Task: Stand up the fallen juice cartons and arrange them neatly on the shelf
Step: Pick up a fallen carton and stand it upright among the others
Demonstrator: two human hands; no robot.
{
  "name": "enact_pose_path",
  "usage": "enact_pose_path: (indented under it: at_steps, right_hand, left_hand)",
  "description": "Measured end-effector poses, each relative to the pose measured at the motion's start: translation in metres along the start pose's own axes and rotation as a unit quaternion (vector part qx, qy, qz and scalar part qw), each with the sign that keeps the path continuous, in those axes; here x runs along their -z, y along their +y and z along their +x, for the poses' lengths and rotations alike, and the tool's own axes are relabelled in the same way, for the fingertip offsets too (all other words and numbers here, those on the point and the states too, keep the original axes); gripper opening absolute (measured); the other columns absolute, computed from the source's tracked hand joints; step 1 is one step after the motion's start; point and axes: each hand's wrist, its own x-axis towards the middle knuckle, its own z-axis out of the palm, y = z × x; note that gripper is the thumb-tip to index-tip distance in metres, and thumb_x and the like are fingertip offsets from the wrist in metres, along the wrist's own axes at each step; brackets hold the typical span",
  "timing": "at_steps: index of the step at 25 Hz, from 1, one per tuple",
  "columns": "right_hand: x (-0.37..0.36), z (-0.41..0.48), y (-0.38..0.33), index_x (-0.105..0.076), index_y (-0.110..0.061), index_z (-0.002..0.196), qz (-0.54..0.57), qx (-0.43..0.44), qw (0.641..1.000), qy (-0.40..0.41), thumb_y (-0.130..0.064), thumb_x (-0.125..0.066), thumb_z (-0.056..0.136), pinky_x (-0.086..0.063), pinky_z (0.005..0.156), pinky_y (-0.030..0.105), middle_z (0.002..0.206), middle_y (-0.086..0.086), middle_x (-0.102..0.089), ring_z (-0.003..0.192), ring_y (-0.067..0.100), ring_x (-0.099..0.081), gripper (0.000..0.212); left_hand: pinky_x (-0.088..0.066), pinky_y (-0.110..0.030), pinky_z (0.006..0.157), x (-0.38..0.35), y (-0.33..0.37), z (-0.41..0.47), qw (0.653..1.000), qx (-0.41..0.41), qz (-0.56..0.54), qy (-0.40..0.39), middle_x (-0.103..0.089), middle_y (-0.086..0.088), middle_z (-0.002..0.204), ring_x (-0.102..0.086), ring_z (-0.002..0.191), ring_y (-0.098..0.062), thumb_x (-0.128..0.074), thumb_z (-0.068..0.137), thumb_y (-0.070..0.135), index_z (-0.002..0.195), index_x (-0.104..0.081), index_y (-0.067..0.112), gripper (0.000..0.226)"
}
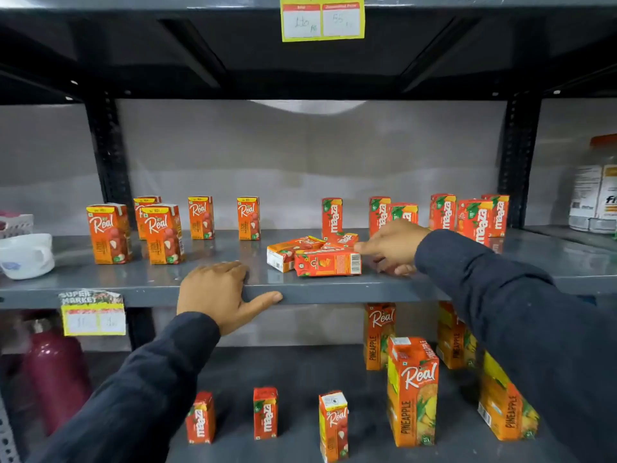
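1. Two sleeved arms reach up from the bottom edge toward the grey shelf (133, 285), your landmark.
2. Your left hand (220, 295) rests on the shelf's front lip, fingers spread flat on top and thumb stretched along the edge, gripping no carton.
3. Just behind that lip, right of centre, lie three fallen cartons in a cluster: a Maaza carton (329, 264) on its side nearest the edge, a Real carton (287, 253) lying touching it on the left, and another small Maaza carton (344, 239) flat behind them.
4. Your right hand (394, 248) sits on the shelf just right of the cluster, fingers loosely apart, forefinger tip at the nearest fallen carton's end; whether it touches, you cannot tell.
5. Farther back on the shelf, upright Real cartons (160, 233) stand toward the left and upright Maaza cartons (474, 218) toward the right.
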Motion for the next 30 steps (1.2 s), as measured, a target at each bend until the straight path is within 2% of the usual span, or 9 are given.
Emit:
enact_pose_path:
  at_steps: [3,6,10,15,17,19,22,25,30]
  right_hand:
    - [0.000,0.001,0.001,-0.064,-0.018,0.096,0.005,0.028,0.998,-0.049,-0.045,-0.071,0.076,-0.054,0.080,0.033,0.099,-0.001,-0.067,0.094,0.016,-0.063,0.034]
    - [-0.004,0.001,0.008,-0.058,-0.020,0.122,0.052,0.050,0.996,-0.057,-0.037,-0.077,0.072,-0.051,0.077,0.029,0.116,-0.002,-0.062,0.105,0.016,-0.058,0.057]
    - [-0.006,0.009,0.009,-0.059,-0.017,0.121,0.107,0.074,0.989,-0.070,-0.027,-0.083,0.066,-0.051,0.095,0.039,0.119,0.000,-0.062,0.115,0.019,-0.057,0.061]
    - [-0.008,0.017,-0.001,-0.062,-0.022,0.100,0.049,0.105,0.992,-0.051,-0.033,-0.084,0.064,-0.053,0.092,0.043,0.106,0.001,-0.064,0.104,0.021,-0.060,0.043]
    - [-0.010,0.016,-0.001,-0.059,-0.022,0.102,0.047,0.113,0.992,-0.043,-0.032,-0.084,0.064,-0.054,0.087,0.037,0.102,0.000,-0.064,0.100,0.019,-0.060,0.047]
    - [-0.010,0.011,-0.003,-0.056,-0.021,0.115,0.037,0.132,0.989,-0.056,-0.030,-0.083,0.066,-0.053,0.084,0.030,0.105,-0.004,-0.062,0.100,0.015,-0.060,0.057]
    - [-0.013,0.002,-0.007,-0.051,-0.023,0.129,-0.030,0.159,0.985,-0.067,-0.034,-0.080,0.070,-0.051,0.089,0.030,0.113,-0.008,-0.056,0.109,0.016,-0.057,0.066]
    - [-0.016,0.001,-0.009,-0.051,-0.028,0.124,-0.064,0.184,0.980,-0.041,-0.036,-0.080,0.067,-0.053,0.089,0.032,0.119,-0.006,-0.057,0.106,0.017,-0.058,0.064]
    - [-0.023,0.002,-0.013,-0.042,-0.027,0.109,-0.103,0.197,0.975,-0.027,-0.027,-0.078,0.067,-0.056,0.077,0.030,0.112,-0.003,-0.055,0.096,0.016,-0.058,0.055]
  left_hand:
    - [-0.036,-0.026,0.051,-0.003,0.000,-0.002,1.000,0.002,0.012,0.028,-0.063,0.007,0.070,-0.055,0.059,-0.015,-0.013,0.068,0.095,0.075,-0.059,0.025,0.084]
    - [-0.039,-0.026,0.051,-0.006,0.000,0.001,0.999,0.004,0.001,0.052,-0.063,0.007,0.068,-0.055,0.057,-0.015,-0.014,0.068,0.095,0.074,-0.060,0.025,0.083]
    - [-0.043,-0.026,0.050,-0.010,0.001,0.001,0.997,0.007,-0.009,0.080,-0.062,0.006,0.064,-0.055,0.054,-0.016,-0.019,0.070,0.094,0.071,-0.062,0.024,0.082]
    - [-0.043,-0.025,0.049,-0.009,0.004,0.000,0.995,0.017,-0.007,0.094,-0.062,0.006,0.060,-0.055,0.050,-0.016,-0.023,0.071,0.092,0.069,-0.065,0.022,0.082]
    - [-0.041,-0.025,0.049,-0.009,0.005,0.000,0.995,0.019,-0.002,0.102,-0.063,0.007,0.060,-0.055,0.050,-0.016,-0.024,0.072,0.091,0.069,-0.066,0.022,0.082]
    - [-0.038,-0.024,0.048,-0.008,0.006,0.000,0.994,0.021,0.002,0.104,-0.062,0.007,0.059,-0.054,0.048,-0.015,-0.023,0.072,0.091,0.068,-0.067,0.021,0.082]
    - [-0.039,-0.025,0.048,-0.008,0.007,0.000,0.994,0.023,-0.003,0.105,-0.063,0.007,0.059,-0.055,0.048,-0.016,-0.021,0.072,0.091,0.070,-0.068,0.020,0.085]
    - [-0.041,-0.026,0.050,-0.008,0.007,-0.001,0.994,0.021,0.001,0.108,-0.066,0.006,0.062,-0.058,0.051,-0.018,-0.021,0.073,0.091,0.074,-0.070,0.019,0.087]
    - [-0.037,-0.025,0.050,-0.006,0.009,-0.001,0.993,0.021,0.011,0.113,-0.068,0.005,0.063,-0.060,0.051,-0.018,-0.021,0.074,0.090,0.075,-0.071,0.019,0.086]
